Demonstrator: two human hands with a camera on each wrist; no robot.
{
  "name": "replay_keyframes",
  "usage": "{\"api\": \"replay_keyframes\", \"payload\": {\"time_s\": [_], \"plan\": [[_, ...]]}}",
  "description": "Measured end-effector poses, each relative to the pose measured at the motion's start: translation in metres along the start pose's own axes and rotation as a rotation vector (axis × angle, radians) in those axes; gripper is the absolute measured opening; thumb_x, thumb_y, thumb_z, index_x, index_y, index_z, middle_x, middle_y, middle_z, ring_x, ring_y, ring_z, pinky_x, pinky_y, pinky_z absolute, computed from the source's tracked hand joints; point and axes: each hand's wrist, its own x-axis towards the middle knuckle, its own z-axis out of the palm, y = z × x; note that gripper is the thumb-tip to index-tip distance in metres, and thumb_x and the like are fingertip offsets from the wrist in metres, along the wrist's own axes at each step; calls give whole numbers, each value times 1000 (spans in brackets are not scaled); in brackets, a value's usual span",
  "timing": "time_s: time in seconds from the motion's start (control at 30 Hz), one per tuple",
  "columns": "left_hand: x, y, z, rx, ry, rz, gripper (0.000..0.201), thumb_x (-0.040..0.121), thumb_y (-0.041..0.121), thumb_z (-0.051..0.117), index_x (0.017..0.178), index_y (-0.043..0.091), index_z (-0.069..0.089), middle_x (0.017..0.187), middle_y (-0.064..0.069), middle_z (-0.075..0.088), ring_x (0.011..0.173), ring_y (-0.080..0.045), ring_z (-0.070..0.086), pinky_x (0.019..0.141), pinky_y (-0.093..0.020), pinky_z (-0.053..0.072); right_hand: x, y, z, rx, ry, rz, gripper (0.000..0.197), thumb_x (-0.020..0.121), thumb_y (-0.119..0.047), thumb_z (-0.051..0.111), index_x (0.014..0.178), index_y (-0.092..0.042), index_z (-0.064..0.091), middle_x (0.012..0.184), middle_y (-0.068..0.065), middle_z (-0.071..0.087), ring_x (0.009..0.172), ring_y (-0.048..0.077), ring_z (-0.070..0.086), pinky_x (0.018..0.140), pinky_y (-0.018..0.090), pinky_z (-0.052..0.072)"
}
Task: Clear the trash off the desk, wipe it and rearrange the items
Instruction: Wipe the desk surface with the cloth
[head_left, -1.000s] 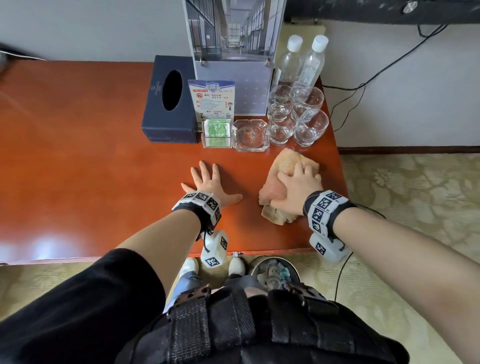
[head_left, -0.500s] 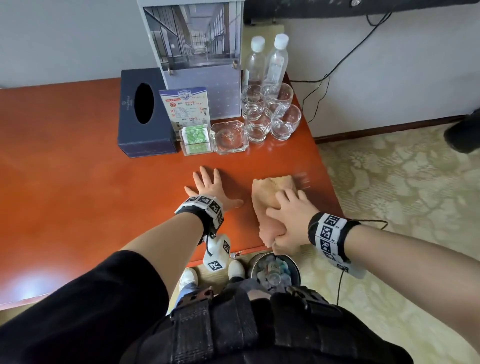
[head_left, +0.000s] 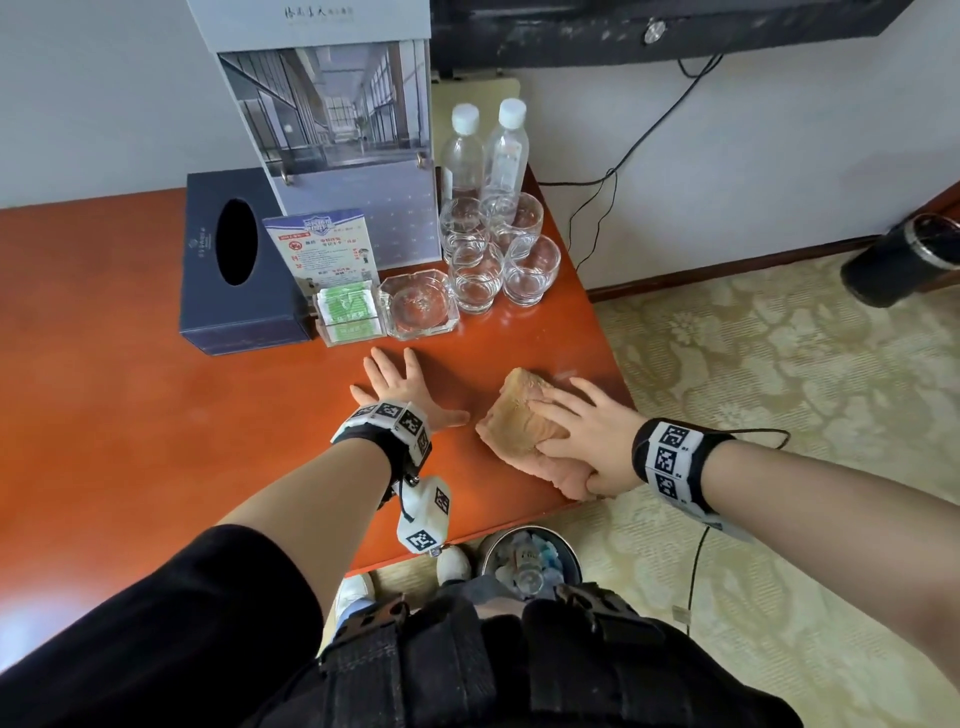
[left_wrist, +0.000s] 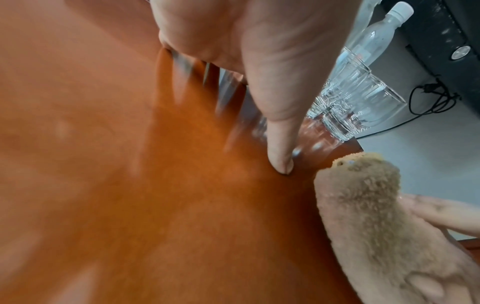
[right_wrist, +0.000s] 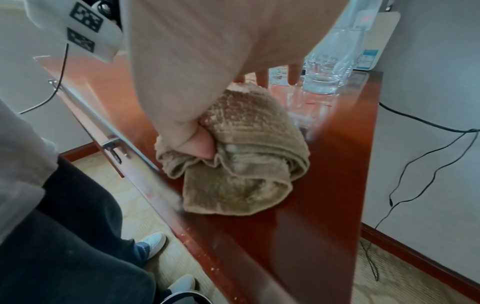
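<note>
A folded tan cloth (head_left: 514, 421) lies on the red-brown desk (head_left: 156, 415) near its front right corner. My right hand (head_left: 587, 436) presses on the cloth, fingers stretched over the top. In the right wrist view the thumb digs into a fold of the cloth (right_wrist: 249, 154). My left hand (head_left: 400, 387) lies flat on the desk just left of the cloth, fingers spread, holding nothing. In the left wrist view its thumb (left_wrist: 280, 160) touches the wood beside the cloth (left_wrist: 376, 216).
Along the back stand a dark tissue box (head_left: 234, 270), a notice card (head_left: 327, 249), a tea bag holder (head_left: 348, 314), a glass ashtray (head_left: 418, 306), several glasses (head_left: 493, 249), two water bottles (head_left: 483, 150) and a tall photo stand (head_left: 337, 130). A filled trash bin (head_left: 527, 561) sits on the floor below the front edge.
My right hand has dragged the cloth from near the glasses toward the desk's front right corner and turned it. The left hand has stayed flat in place.
</note>
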Motion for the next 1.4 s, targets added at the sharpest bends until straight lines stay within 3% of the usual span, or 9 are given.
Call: {"api": "replay_keyframes", "payload": {"time_s": [0.23,0.4,0.57,0.83,0.97,1.4], "plan": [[7,11,-8,22,-33,-40,138,59,69,72,148,19,-20,152,-21,-26,142,-36,-20,114,-56,0,21,30,-5,63,16,105,63,78,-48,57,136,-31,37,158,13,-1,144,33,0,112,58,10],[11,14,-8,22,-15,-52,141,56,72,72,147,17,-21,151,-23,-26,142,-36,-21,115,-55,-3,33,45,-14,162,17,298,67,74,-59,55,133,-32,37,153,15,13,136,36,18,105,54,25],[11,13,-7,28,-17,-43,141,57,75,69,147,17,-23,151,-23,-27,142,-35,-21,115,-56,-4,40,50,-14,253,31,482,70,69,-68,52,127,-32,38,134,11,32,117,32,35,95,49,33],[10,8,-3,35,-8,-11,139,58,78,65,146,18,-23,151,-21,-27,142,-34,-21,115,-56,-3,38,43,-8,504,-6,717,75,75,-67,49,137,-28,31,137,15,26,121,34,30,95,46,37],[7,4,-3,52,-6,10,133,62,77,63,147,19,-21,152,-19,-28,143,-33,-21,115,-56,-2,30,35,-1,553,-9,780,77,76,-70,46,138,-27,32,130,14,30,114,32,34,92,42,39],[1,-20,2,115,19,155,118,71,71,59,150,19,-12,154,-14,-24,144,-29,-18,117,-52,0,4,-12,0,822,-82,1044,81,80,-76,38,140,-24,30,137,18,31,121,36,40,87,43,44]]}}
